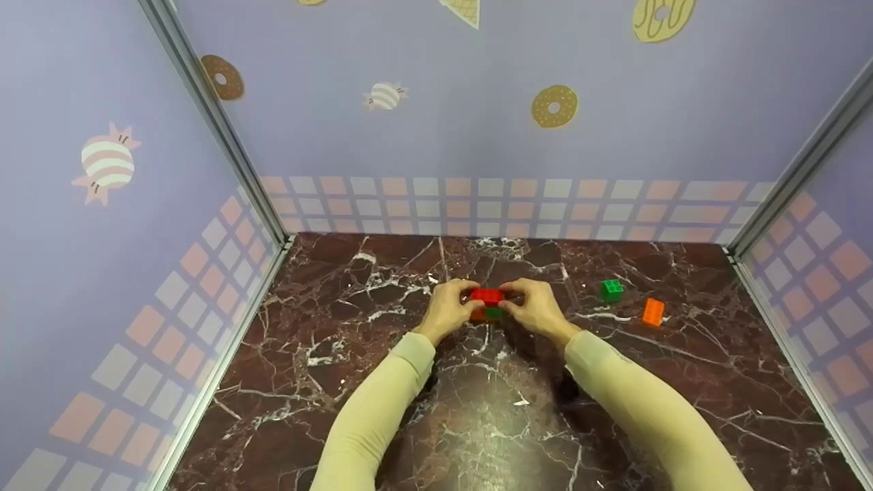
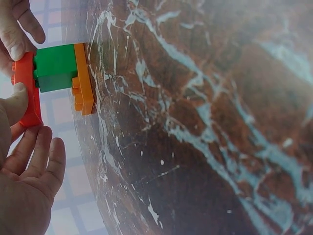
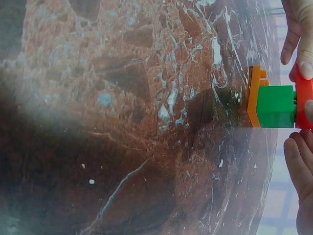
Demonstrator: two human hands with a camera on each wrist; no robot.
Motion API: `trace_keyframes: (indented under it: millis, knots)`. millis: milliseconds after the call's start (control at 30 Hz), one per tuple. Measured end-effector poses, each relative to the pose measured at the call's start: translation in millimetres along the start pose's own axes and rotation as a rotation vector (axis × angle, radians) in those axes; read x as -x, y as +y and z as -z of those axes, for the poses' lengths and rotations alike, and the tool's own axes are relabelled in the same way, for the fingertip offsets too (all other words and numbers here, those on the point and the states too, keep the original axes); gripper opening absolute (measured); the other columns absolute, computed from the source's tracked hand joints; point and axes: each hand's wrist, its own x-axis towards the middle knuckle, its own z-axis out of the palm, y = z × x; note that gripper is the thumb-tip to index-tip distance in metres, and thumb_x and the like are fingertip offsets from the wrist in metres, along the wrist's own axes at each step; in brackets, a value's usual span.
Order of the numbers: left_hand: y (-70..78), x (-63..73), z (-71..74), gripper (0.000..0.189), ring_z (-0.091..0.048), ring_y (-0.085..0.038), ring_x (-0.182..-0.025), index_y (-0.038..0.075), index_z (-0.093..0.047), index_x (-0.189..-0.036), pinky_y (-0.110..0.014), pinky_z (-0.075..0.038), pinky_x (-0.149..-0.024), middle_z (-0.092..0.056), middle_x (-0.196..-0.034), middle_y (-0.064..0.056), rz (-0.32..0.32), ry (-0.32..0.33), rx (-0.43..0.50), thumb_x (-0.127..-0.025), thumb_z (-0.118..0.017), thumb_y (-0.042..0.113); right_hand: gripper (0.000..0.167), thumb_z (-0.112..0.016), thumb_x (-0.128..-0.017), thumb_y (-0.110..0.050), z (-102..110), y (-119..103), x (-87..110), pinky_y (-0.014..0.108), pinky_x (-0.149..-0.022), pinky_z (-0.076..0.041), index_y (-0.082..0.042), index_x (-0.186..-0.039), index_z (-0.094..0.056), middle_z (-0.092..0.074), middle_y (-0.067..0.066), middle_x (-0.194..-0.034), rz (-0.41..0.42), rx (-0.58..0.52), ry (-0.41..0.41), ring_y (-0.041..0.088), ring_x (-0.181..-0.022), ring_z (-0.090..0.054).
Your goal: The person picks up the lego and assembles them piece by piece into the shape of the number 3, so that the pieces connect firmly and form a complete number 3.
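Note:
Both hands pinch a long red toy building brick (image 1: 487,296), the left hand (image 1: 448,308) at its left end and the right hand (image 1: 537,307) at its right end. Directly under the red brick is a green block (image 2: 57,67), its studs up against the red underside. That green block stands on one end of a flat orange brick (image 2: 84,81), whose bare studs show on the left-hand side. The orange brick rests on the marble-patterned tabletop. In the left wrist view, the thumb and fingers of the left hand (image 2: 29,161) meet around the red brick's end.
To the right on the dark marbled tabletop (image 1: 477,409) lie a loose green brick (image 1: 612,290) and a loose orange brick (image 1: 653,312). Lilac panels with a checkered band (image 1: 508,206) border the table at the back and both sides.

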Motion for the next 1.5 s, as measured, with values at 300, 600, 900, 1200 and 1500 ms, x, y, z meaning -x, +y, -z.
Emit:
trace_keyframes:
  millis: [300, 600, 900, 1200, 1500]
  knots:
    - [0.0, -0.8, 0.4, 0.038, -0.079, -0.035, -0.123, 0.000, -0.080, -0.132, -0.048, -0.063, -0.111, -0.083, -0.129, -0.017, 0.006, -0.005, 0.009, -0.098, -0.088, 0.016, 0.028, -0.085, -0.093, 0.000, -0.2, 0.3, -0.9, 0.055, -0.092, -0.070, 0.005, -0.120, -0.082, -0.082, 0.027, -0.114, -0.023, -0.010, 0.001, 0.045, -0.104, -0.084]
    - [-1.0, 0.7, -2.2, 0.037, -0.080, -0.035, -0.124, 0.001, -0.081, -0.132, -0.048, -0.063, -0.111, -0.083, -0.130, -0.017, 0.023, -0.001, 0.010, -0.098, -0.087, 0.015, 0.033, -0.085, -0.095, -0.005, 1.7, 2.2, -3.1, 0.051, -0.095, -0.070, 0.003, -0.126, -0.081, -0.084, 0.025, -0.120, -0.119, -0.063, -0.035, 0.041, -0.105, -0.086]
    - [-1.0, 0.9, -2.5, 0.036, -0.081, -0.033, -0.121, 0.004, -0.082, -0.130, -0.047, -0.064, -0.108, -0.084, -0.128, -0.015, 0.021, -0.001, -0.003, -0.096, -0.089, 0.015, 0.032, -0.082, -0.095, 0.001, -2.7, 5.5, -2.1, 0.057, -0.093, -0.069, 0.007, -0.126, -0.081, -0.082, 0.026, -0.117, -0.015, 0.008, -0.063, 0.044, -0.105, -0.083]
    - [-1.3, -1.5, -0.9, 0.035, -0.082, -0.032, -0.117, 0.003, -0.083, -0.127, -0.047, -0.065, -0.106, -0.086, -0.123, -0.015, 0.032, -0.003, 0.020, -0.094, -0.091, 0.013, 0.032, -0.084, -0.094, 0.000, -7.2, 5.1, 1.6, 0.056, -0.094, -0.068, 0.004, -0.126, -0.082, -0.083, 0.024, -0.117, -0.012, 0.027, -0.011, 0.042, -0.106, -0.082]
    - [-1.2, -4.9, 1.9, 0.035, -0.081, -0.032, -0.118, 0.002, -0.083, -0.125, -0.046, -0.064, -0.108, -0.086, -0.124, -0.014, 0.052, -0.045, 0.035, -0.093, -0.092, 0.014, 0.032, -0.084, -0.092, -0.002, -9.9, 6.6, 2.4, 0.057, -0.096, -0.066, 0.002, -0.124, -0.083, -0.084, 0.021, -0.112, 0.074, 0.140, 0.005, 0.041, -0.104, -0.082]
